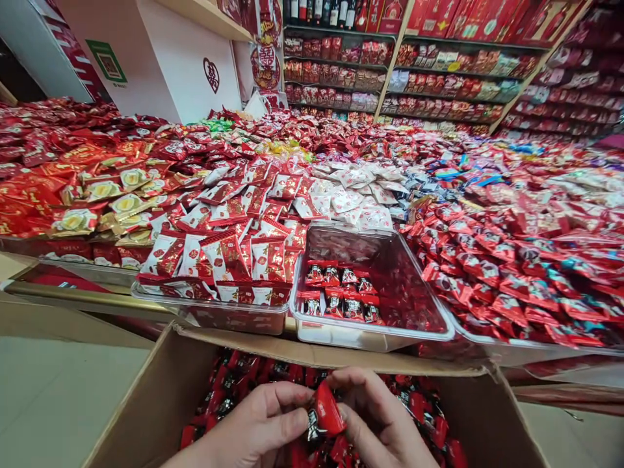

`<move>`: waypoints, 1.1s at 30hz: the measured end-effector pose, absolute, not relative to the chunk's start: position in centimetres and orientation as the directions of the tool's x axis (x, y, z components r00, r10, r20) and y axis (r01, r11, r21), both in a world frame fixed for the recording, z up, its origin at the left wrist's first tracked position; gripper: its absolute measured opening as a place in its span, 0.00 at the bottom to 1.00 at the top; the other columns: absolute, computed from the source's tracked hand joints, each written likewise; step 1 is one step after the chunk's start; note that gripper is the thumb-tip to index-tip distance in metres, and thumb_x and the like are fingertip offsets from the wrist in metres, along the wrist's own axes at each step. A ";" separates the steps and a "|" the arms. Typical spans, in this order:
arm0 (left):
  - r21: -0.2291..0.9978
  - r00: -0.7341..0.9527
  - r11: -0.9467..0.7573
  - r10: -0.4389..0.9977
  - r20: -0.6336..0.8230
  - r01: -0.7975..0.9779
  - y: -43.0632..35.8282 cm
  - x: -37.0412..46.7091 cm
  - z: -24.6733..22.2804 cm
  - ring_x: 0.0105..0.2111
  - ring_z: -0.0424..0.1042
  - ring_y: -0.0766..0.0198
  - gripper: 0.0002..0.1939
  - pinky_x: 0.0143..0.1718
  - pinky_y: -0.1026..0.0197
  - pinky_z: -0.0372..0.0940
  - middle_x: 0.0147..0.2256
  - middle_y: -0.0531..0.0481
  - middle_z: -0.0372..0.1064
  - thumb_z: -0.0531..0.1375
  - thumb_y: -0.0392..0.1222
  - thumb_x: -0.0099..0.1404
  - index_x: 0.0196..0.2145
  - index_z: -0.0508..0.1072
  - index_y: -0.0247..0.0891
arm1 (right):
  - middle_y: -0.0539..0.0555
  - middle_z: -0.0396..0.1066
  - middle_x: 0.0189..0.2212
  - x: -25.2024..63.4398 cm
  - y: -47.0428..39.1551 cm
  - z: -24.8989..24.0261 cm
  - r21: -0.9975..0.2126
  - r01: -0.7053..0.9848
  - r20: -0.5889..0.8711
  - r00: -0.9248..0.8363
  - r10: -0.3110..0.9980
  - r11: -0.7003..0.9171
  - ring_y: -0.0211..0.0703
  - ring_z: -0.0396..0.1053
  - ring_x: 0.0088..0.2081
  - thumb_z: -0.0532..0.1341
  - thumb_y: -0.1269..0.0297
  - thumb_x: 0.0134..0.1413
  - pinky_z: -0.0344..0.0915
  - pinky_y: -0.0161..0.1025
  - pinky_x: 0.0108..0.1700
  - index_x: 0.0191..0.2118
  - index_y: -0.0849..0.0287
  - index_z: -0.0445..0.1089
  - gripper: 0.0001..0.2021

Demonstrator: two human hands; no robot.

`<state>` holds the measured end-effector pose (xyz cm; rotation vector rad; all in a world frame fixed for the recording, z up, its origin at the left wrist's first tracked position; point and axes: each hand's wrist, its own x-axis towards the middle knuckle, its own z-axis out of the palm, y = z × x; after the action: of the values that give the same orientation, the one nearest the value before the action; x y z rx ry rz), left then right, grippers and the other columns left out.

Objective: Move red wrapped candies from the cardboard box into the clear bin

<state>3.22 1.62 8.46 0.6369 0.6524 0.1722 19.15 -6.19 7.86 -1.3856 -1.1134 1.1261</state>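
Between my two hands is a small red and black wrapped candy [327,411], held above an open cardboard box. My left hand [266,419] pinches its left side between thumb and fingertips. My right hand [375,416] is closed on its right side. Beneath them the cardboard box [146,396] holds many of the same candies [229,380], partly hidden by my hands. Just beyond the box stands a clear plastic bin [414,286], with several red and black candies [341,292] laid in rows at its left side.
To the left, a clear bin [209,315] is heaped with red and white packets [219,257]. Red-wrapped sweets [492,273] pile up on the right, white packets [346,195] behind. A white pillar [195,65] and stocked shelves [341,62] stand at the back.
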 end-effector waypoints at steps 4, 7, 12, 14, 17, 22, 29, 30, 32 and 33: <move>0.727 0.708 0.687 0.505 -0.494 0.017 1.8 3.2 8.2 0.32 0.67 0.66 0.13 0.35 0.63 0.59 0.31 0.51 0.70 0.65 0.41 0.49 0.33 0.69 0.36 | 0.53 0.66 0.26 19.0 -6.5 7.7 -0.993 0.035 -0.107 0.215 0.971 -0.117 0.37 0.61 0.25 0.56 0.52 0.47 0.59 0.35 0.26 0.35 0.56 0.62 0.13; 0.768 0.680 0.641 0.568 -0.465 -0.011 1.8 3.4 7.9 0.33 0.67 0.66 0.13 0.36 0.63 0.59 0.31 0.51 0.70 0.65 0.42 0.48 0.31 0.68 0.35 | 0.51 0.66 0.26 18.7 -6.4 7.2 -0.997 0.019 -0.074 0.135 0.988 -0.078 0.35 0.60 0.23 0.62 0.54 0.40 0.57 0.34 0.26 0.33 0.56 0.60 0.16; 0.779 0.653 0.626 0.579 -0.488 0.027 1.7 3.9 7.9 0.30 0.66 0.67 0.14 0.34 0.63 0.60 0.28 0.54 0.68 0.66 0.41 0.47 0.31 0.68 0.35 | 0.49 0.63 0.23 18.8 -5.8 6.8 -0.991 0.088 -0.087 0.171 0.981 -0.104 0.34 0.59 0.24 0.56 0.58 0.49 0.57 0.33 0.27 0.29 0.56 0.54 0.10; 0.768 0.619 0.639 0.588 -0.521 0.040 1.7 4.0 8.2 0.29 0.66 0.68 0.13 0.33 0.63 0.61 0.28 0.54 0.67 0.65 0.40 0.49 0.32 0.69 0.35 | 0.49 0.63 0.24 19.0 -5.7 7.1 -0.985 0.137 -0.085 0.169 0.982 -0.109 0.35 0.60 0.25 0.55 0.59 0.51 0.58 0.33 0.27 0.29 0.57 0.54 0.09; 0.732 0.574 0.681 0.604 -0.553 -0.012 1.6 3.9 8.4 0.29 0.67 0.68 0.09 0.32 0.62 0.63 0.30 0.53 0.68 0.63 0.39 0.51 0.31 0.68 0.35 | 0.49 0.63 0.25 19.1 -5.7 7.7 -0.971 0.221 -0.068 0.131 0.989 -0.096 0.35 0.60 0.25 0.54 0.60 0.51 0.59 0.33 0.28 0.29 0.57 0.55 0.08; 0.695 0.592 0.715 0.595 -0.544 -0.080 1.7 3.6 8.1 0.28 0.68 0.66 0.07 0.35 0.59 0.64 0.28 0.51 0.69 0.61 0.39 0.54 0.28 0.68 0.33 | 0.48 0.62 0.24 18.6 -5.9 7.2 -0.906 0.424 0.035 0.064 0.997 0.005 0.34 0.60 0.25 0.58 0.62 0.48 0.59 0.32 0.27 0.30 0.57 0.56 0.08; 0.710 0.555 0.698 0.627 -0.547 -0.089 2.0 3.3 8.4 0.29 0.66 0.67 0.07 0.33 0.60 0.64 0.26 0.53 0.67 0.61 0.40 0.54 0.26 0.66 0.35 | 0.55 0.65 0.33 18.4 -5.4 7.1 -0.469 0.804 0.447 -0.142 0.883 0.366 0.37 0.62 0.32 0.53 0.70 0.52 0.62 0.32 0.30 0.36 0.60 0.60 0.04; 0.711 0.558 0.698 0.623 -0.547 -0.082 1.9 3.3 8.4 0.27 0.65 0.68 0.08 0.31 0.62 0.63 0.24 0.55 0.65 0.62 0.40 0.53 0.25 0.65 0.35 | 0.55 0.65 0.34 18.3 -5.2 7.3 -0.360 0.837 0.491 -0.206 0.846 0.413 0.38 0.62 0.32 0.53 0.70 0.52 0.62 0.33 0.30 0.37 0.60 0.61 0.05; 0.727 0.582 0.684 0.617 -0.530 -0.063 1.9 3.4 8.4 0.24 0.62 0.71 0.10 0.28 0.66 0.61 0.22 0.56 0.64 0.63 0.41 0.52 0.23 0.64 0.35 | 0.54 0.68 0.31 18.3 -5.0 7.7 -0.180 0.863 0.548 -0.310 0.777 0.472 0.38 0.62 0.29 0.54 0.71 0.51 0.61 0.34 0.28 0.37 0.61 0.64 0.06; 0.728 0.599 0.682 0.611 -0.518 -0.066 1.9 3.4 8.5 0.24 0.61 0.72 0.11 0.27 0.67 0.59 0.22 0.57 0.63 0.63 0.42 0.52 0.23 0.64 0.35 | 0.54 0.69 0.30 18.3 -4.9 7.9 -0.120 0.863 0.573 -0.343 0.744 0.490 0.38 0.62 0.27 0.54 0.73 0.50 0.61 0.34 0.27 0.36 0.62 0.65 0.06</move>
<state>3.40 1.85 8.50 0.7262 0.8464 0.4350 18.30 -4.94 7.87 -1.3189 -2.1685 -0.2736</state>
